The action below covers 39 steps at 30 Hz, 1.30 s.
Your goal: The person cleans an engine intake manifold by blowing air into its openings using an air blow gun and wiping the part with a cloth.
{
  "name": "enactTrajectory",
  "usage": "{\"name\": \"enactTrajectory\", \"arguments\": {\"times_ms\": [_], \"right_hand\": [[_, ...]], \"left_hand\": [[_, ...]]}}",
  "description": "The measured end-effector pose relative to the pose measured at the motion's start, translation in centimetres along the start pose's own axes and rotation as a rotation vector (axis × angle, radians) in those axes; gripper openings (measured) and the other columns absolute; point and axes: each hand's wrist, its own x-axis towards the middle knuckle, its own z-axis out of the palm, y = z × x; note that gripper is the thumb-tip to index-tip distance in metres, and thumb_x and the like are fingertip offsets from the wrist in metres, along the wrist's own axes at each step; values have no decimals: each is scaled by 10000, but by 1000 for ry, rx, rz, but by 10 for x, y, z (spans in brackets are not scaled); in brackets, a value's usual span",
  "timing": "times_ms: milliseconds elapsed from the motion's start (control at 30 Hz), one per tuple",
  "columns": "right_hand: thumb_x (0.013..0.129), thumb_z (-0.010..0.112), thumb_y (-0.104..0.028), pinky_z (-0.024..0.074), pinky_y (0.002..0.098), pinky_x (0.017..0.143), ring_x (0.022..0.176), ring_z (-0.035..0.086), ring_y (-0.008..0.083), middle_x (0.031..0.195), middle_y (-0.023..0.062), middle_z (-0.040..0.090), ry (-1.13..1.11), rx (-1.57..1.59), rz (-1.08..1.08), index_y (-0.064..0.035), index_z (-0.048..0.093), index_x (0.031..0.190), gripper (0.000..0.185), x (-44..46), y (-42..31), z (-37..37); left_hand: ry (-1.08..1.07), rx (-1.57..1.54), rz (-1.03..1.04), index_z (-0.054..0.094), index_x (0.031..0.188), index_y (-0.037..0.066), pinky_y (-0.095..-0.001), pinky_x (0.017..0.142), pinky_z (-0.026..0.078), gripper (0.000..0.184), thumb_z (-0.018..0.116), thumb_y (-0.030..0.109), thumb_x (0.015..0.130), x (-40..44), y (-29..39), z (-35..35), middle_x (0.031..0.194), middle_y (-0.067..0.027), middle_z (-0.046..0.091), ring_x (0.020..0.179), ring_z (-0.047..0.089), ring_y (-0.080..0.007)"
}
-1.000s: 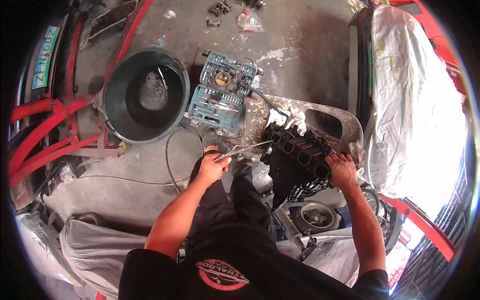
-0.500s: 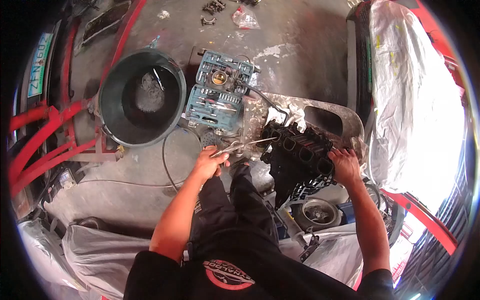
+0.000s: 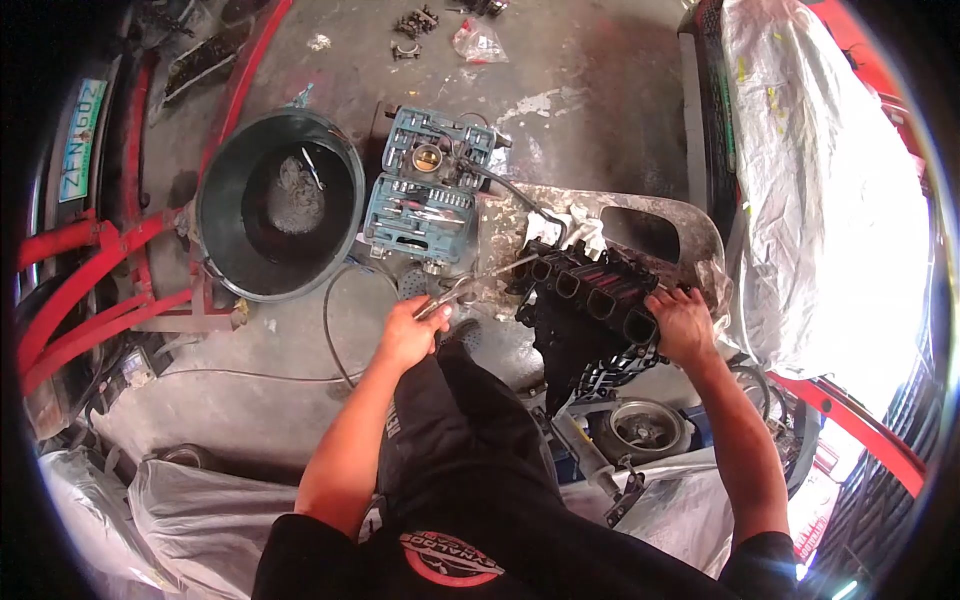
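My left hand (image 3: 408,334) is closed around the handle of a long thin metal tool (image 3: 466,287), which looks like an air blow gun. Its tip reaches the left end of a black engine manifold (image 3: 590,318) with several rounded ports. At the manifold's right end, my right hand (image 3: 684,322) grips the edge with its fingers over the top. Beneath and behind the manifold lies a worn metal panel (image 3: 690,222) with an oval opening. A white cloth (image 3: 580,232) rests behind the manifold's left part.
A dark round tub (image 3: 222,262) holding liquid stands at left. Beside it an open teal socket case (image 3: 415,218) carries a throttle body (image 3: 427,158). A hose (image 3: 335,320) crosses the floor. Red metal frames (image 3: 100,330) stand left; a silver-covered vehicle (image 3: 790,200) is right.
My left hand and the tool have shifted slightly, with the tip still at the manifold's left end. The camera view has moved a little. My right hand keeps its hold.
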Motion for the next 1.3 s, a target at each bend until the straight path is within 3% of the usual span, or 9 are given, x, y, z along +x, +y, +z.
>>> {"name": "enactTrajectory", "arguments": {"times_ms": [67,167,300,400,667,767,867,1033,1300], "right_hand": [[649,738,-109,407,459,1030,1242,560,254,1249,61,644,51,-30,-13,-123,627,1189,552,-9,-10,16],[709,706,-121,402,466,1022,1252,544,257,1258,62,640,102,21,-34,-116,630,1151,448,-24,-12,30],[833,617,-136,427,468,977,1182,570,265,1211,57,647,241,-15,-56,-134,645,1107,276,-45,-14,50],[843,601,-160,434,470,970,1186,567,269,1229,64,645,269,33,-40,-128,641,1107,269,-53,-11,68],[873,579,-201,422,468,982,1273,525,273,1342,56,619,246,35,-19,-132,635,1198,337,-71,-10,99],[881,576,-207,418,475,982,1315,501,285,1374,53,600,228,61,-1,-141,634,1203,334,-75,-7,110],[884,575,-211,410,485,996,1344,482,299,1398,61,581,212,83,2,-143,630,1221,349,-74,-3,130],[870,579,-225,414,499,976,1341,481,319,1418,73,567,239,106,-34,-143,620,1254,395,-82,5,151],[888,555,-237,408,517,994,1341,477,334,1407,84,566,269,151,-71,-145,631,1245,376,-85,11,168]], "left_hand": [[71,244,49,669,902,22,-395,581,514,306,706,325,932,-15,24,5,726,-133,680,586,648,-264],[128,578,172,694,969,44,-461,775,526,343,694,383,919,3,38,26,832,-185,705,823,693,-372],[151,532,202,709,903,25,-442,736,506,349,717,374,903,31,52,51,795,-153,707,769,680,-339],[9,553,39,738,1047,74,-465,853,514,333,714,368,894,26,69,52,978,-213,719,974,677,-398],[111,507,111,721,1007,44,-470,811,510,352,727,375,889,46,24,58,933,-220,710,921,677,-394],[49,564,213,714,922,18,-350,601,471,270,728,288,925,41,52,58,651,-59,648,575,587,-162],[26,613,169,700,896,12,-353,599,468,280,724,289,926,42,88,63,659,-72,642,596,593,-162],[40,765,280,678,871,-4,-460,674,491,326,757,313,881,47,119,88,757,-208,673,682,652,-352],[14,895,193,688,873,7,-479,692,489,343,737,345,892,25,158,130,768,-222,664,733,650,-406]]}}
